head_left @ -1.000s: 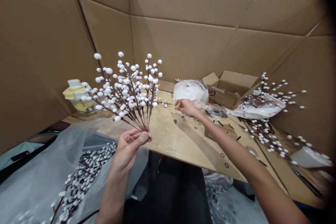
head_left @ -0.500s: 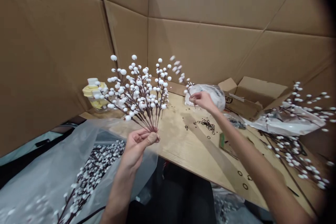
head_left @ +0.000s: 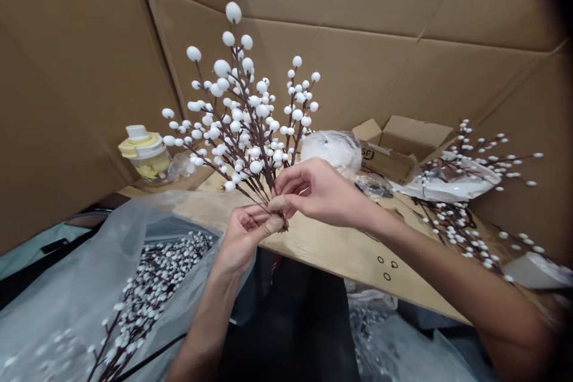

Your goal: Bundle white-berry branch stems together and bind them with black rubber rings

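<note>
A fan of brown stems with white berries (head_left: 246,119) stands upright over the table's front edge. My left hand (head_left: 248,236) is closed round the bottom of the stems. Just above it, my right hand (head_left: 308,194) pinches the stems low down, its thumb beside my left thumb. Whether it holds one stem or several cannot be made out, as its fingers cover them.
A plastic bag (head_left: 179,203) full of berry stems lies at the left. On the wooden table (head_left: 322,245) are several black rings. Behind are a yellow-lidded jar (head_left: 145,152), a white plastic bundle (head_left: 333,149) and an open cardboard box (head_left: 394,158). More berry branches (head_left: 461,227) lie right.
My right hand has come from the table's back, with the berry stem it held, to the bunch in my left hand. The bunch appears larger, and the view has shifted.
</note>
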Demonstrator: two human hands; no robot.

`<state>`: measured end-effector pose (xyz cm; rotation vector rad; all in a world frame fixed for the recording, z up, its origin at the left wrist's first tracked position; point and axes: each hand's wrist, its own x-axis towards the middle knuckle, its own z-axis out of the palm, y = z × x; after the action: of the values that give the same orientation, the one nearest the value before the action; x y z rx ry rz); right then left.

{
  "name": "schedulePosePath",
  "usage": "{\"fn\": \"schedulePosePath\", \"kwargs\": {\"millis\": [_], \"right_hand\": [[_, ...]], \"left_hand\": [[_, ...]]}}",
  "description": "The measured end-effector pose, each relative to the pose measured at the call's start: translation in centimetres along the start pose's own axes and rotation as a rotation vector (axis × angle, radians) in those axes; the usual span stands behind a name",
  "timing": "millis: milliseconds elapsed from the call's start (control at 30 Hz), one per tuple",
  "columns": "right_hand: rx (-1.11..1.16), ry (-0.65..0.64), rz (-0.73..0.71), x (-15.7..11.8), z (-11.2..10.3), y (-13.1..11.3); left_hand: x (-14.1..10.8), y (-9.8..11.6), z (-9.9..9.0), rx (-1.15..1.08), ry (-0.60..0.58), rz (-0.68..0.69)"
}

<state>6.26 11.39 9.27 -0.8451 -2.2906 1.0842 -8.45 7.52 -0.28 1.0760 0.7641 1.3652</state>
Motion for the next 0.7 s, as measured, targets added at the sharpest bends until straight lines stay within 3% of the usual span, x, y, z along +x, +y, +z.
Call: {"fn": "schedulePosePath", "kwargs": {"millis": [367,533,700], "right_hand": [[-0.074,0.201,-0.043,-1.5,1.1,-0.2],[-0.274,0.290,-0.012,-1.7,1.4,-0.7],[-0.397,0.278,-0.078,-1.4,1.2,-0.1]], "left_hand": [[-0.7,0.8,0.3,0.112,-0.042,0.039],[-0.9,0.8,0.4,0.120,-0.056,0.015],[-1.1,1.0,0.5,0.128,-0.058,0.015]]}}
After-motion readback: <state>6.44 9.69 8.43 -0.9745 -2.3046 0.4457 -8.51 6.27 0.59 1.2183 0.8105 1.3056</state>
